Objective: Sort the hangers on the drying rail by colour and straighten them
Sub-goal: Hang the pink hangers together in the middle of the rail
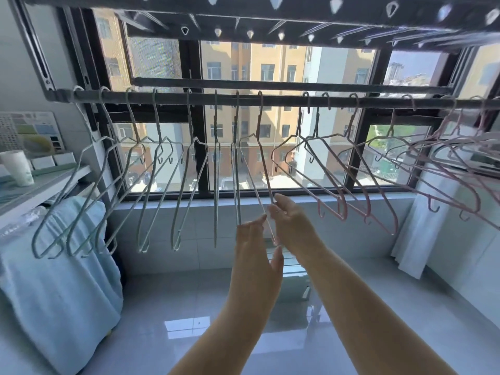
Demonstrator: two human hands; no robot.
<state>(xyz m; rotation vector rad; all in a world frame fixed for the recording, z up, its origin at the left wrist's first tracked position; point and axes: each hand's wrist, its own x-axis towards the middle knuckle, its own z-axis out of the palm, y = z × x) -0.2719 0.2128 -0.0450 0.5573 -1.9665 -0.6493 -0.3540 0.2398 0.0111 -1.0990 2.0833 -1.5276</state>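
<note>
Pink hanger [263, 163], edge apparently pinched, right hand [290, 223]

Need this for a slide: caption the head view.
Right hand pinches a pink hanger on the drying rail; left hand beside it.

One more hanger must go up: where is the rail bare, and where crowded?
The rail is bare right of centre, between two pink hooks; a shorter gap is right of the hanger the right hand pinches. Far right: crowded.

Left hangers [215, 185] mint-green, right hangers [343, 209] pink; rail [284, 100] dark grey; cloth [62, 266] light blue; cup [17, 167] white, maybe green print; window frame [189, 63] black; building [270, 58] ochre.
</note>
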